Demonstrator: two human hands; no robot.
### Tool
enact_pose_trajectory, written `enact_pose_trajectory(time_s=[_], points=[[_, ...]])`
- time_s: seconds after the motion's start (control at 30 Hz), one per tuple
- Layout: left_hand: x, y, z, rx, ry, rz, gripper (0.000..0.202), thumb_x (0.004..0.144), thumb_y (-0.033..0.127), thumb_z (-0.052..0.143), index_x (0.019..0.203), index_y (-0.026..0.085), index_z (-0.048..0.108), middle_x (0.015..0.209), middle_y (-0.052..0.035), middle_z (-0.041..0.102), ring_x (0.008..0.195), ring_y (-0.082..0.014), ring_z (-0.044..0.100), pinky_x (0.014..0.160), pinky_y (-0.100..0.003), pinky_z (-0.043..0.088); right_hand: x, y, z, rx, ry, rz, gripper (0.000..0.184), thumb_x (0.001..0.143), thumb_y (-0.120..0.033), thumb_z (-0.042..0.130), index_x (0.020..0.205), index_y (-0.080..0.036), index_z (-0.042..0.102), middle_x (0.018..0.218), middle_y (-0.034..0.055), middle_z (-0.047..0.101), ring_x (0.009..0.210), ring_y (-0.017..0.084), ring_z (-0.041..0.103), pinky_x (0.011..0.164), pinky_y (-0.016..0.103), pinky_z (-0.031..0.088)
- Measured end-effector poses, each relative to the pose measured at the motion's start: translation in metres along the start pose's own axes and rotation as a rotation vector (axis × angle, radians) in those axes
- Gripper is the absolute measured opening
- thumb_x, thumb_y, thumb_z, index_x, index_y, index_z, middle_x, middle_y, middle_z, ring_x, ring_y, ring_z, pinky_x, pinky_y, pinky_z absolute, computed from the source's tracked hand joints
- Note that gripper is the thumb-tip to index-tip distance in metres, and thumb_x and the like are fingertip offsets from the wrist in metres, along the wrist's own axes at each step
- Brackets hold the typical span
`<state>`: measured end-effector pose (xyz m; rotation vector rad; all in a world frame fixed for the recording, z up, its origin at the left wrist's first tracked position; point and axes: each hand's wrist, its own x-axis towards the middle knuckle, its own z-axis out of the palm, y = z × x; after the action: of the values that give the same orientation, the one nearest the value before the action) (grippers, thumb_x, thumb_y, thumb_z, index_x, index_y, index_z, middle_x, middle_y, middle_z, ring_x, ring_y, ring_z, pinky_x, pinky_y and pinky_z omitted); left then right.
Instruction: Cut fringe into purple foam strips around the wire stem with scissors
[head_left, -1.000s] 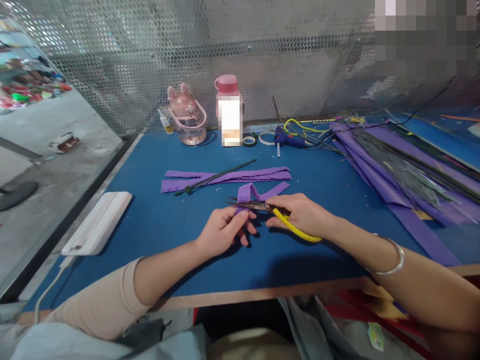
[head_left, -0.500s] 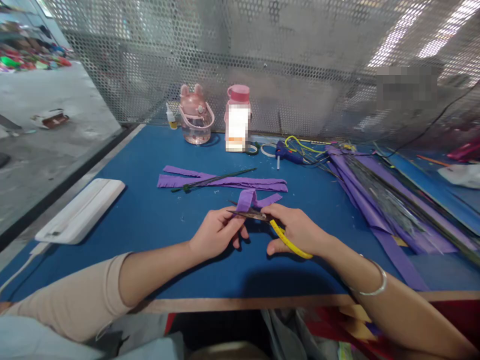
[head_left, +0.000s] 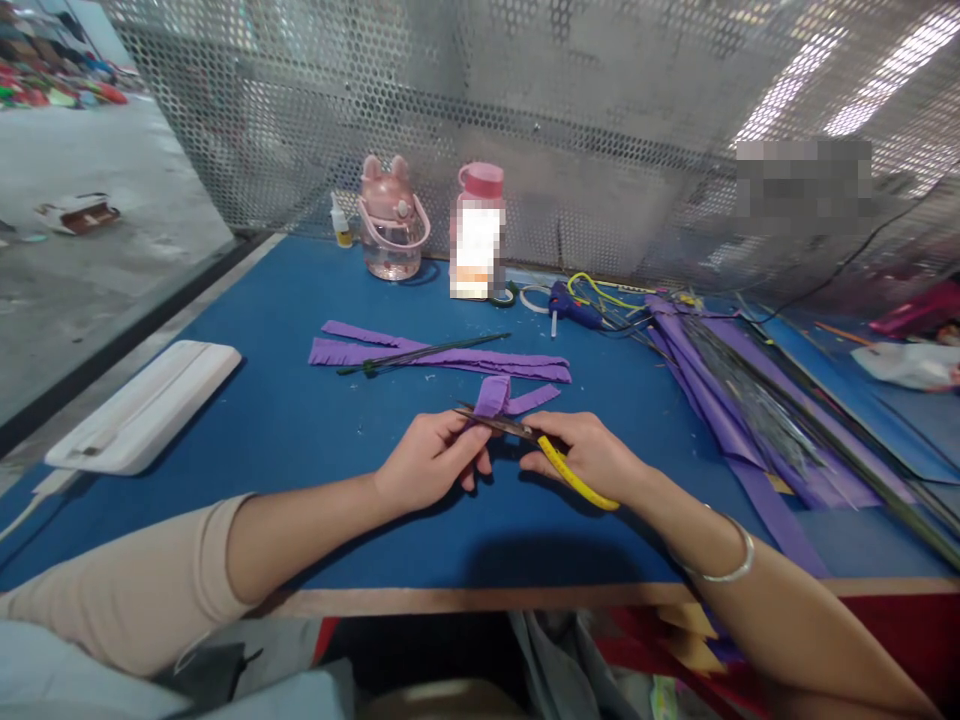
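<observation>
My left hand (head_left: 427, 465) pinches a folded purple paper strip (head_left: 504, 396) near the middle of the blue table (head_left: 300, 430). My right hand (head_left: 592, 455) grips yellow-handled scissors (head_left: 536, 445), and their dark blades lie across the strip right by my left fingertips. Behind them lie longer fringed purple strips (head_left: 450, 358) with a thin dark green stick (head_left: 424, 353) resting on top.
A white flat case (head_left: 142, 405) lies at the left. At the back stand a pink bunny-lid cup (head_left: 390, 232), a pink-capped bottle (head_left: 478, 225), a small glue bottle (head_left: 341, 225), tape rolls (head_left: 534, 298) and a blue glue gun (head_left: 574, 303). Purple sheets and wires (head_left: 750, 400) pile up at the right.
The scissor handles have closed in my right hand compared with half a second ago. The view has tilted up a little; both hands stay at the same strip.
</observation>
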<state>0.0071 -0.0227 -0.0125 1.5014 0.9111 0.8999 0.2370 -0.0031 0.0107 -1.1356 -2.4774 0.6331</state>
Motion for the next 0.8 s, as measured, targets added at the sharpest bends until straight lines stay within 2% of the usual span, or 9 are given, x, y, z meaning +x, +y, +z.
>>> enact_pose_trajectory(time_s=[0.17, 0.27, 0.37, 0.43, 0.5, 0.67, 0.8], points=[[0.0031, -0.0033, -0.0006, -0.049, 0.003, -0.014, 0.032, 0.093, 0.042, 0.051, 0.094, 0.013, 0.062, 0.087, -0.0064, 0.069, 0.047, -0.0065, 0.061, 0.039, -0.014, 0.040, -0.0003, 0.0000, 0.0007, 0.011, 0.004, 0.053, 0.026, 0.086, -0.042, 0.063, 0.095, -0.018, 0.066, 0.081, 0.0033, 0.068, 0.068, 0.014, 0.058, 0.063, 0.023, 0.044], [0.0037, -0.0040, -0.0006, -0.067, -0.004, -0.033, 0.033, 0.093, 0.043, 0.050, 0.096, 0.013, 0.062, 0.074, -0.0024, 0.065, 0.047, -0.0066, 0.061, 0.040, -0.014, 0.040, 0.0000, 0.0016, 0.0027, 0.015, 0.038, 0.076, 0.031, 0.087, -0.048, 0.061, 0.094, -0.018, 0.065, 0.075, 0.0015, 0.064, 0.063, 0.013, 0.054, 0.058, 0.023, 0.043], [0.0031, -0.0031, -0.0005, -0.080, 0.034, -0.012, 0.032, 0.093, 0.042, 0.049, 0.093, 0.013, 0.062, 0.063, 0.0016, 0.059, 0.045, -0.0055, 0.057, 0.042, -0.013, 0.040, -0.0001, 0.0035, 0.0045, -0.009, 0.074, 0.033, 0.052, 0.079, -0.064, 0.063, 0.103, -0.017, 0.062, 0.077, 0.0020, 0.064, 0.063, 0.015, 0.054, 0.058, 0.025, 0.044], [0.0029, -0.0023, -0.0007, -0.084, 0.070, 0.019, 0.031, 0.093, 0.041, 0.049, 0.086, 0.013, 0.060, 0.062, 0.0023, 0.058, 0.044, -0.0047, 0.056, 0.042, -0.013, 0.041, -0.0005, 0.0047, 0.0047, -0.045, 0.076, -0.008, 0.073, 0.069, -0.074, 0.064, 0.112, -0.016, 0.058, 0.090, 0.0063, 0.067, 0.072, 0.019, 0.060, 0.065, 0.029, 0.048], [0.0033, -0.0020, -0.0012, -0.084, 0.094, 0.038, 0.032, 0.094, 0.041, 0.048, 0.079, 0.014, 0.057, 0.062, 0.0026, 0.058, 0.044, -0.0045, 0.055, 0.042, -0.014, 0.041, -0.0013, 0.0058, 0.0045, -0.074, 0.063, -0.025, 0.085, 0.064, -0.080, 0.062, 0.117, -0.015, 0.054, 0.101, 0.0106, 0.067, 0.083, 0.023, 0.064, 0.072, 0.033, 0.050], [0.0030, -0.0033, -0.0021, -0.057, 0.038, 0.036, 0.030, 0.093, 0.037, 0.047, 0.077, 0.014, 0.057, 0.059, 0.0037, 0.055, 0.041, -0.0050, 0.054, 0.040, -0.015, 0.042, -0.0035, 0.0062, 0.0062, -0.108, 0.032, -0.047, 0.087, 0.064, -0.085, 0.055, 0.118, -0.016, 0.055, 0.110, 0.0137, 0.067, 0.094, 0.028, 0.066, 0.078, 0.037, 0.051], [0.0011, -0.0054, -0.0023, -0.042, 0.030, 0.039, 0.024, 0.091, 0.032, 0.049, 0.077, 0.014, 0.057, 0.058, 0.0038, 0.054, 0.040, -0.0049, 0.052, 0.040, -0.015, 0.043, -0.0045, 0.0043, 0.0074, -0.088, 0.037, -0.073, 0.079, 0.070, -0.080, 0.056, 0.116, -0.015, 0.057, 0.109, 0.0139, 0.068, 0.095, 0.026, 0.066, 0.078, 0.034, 0.050]])
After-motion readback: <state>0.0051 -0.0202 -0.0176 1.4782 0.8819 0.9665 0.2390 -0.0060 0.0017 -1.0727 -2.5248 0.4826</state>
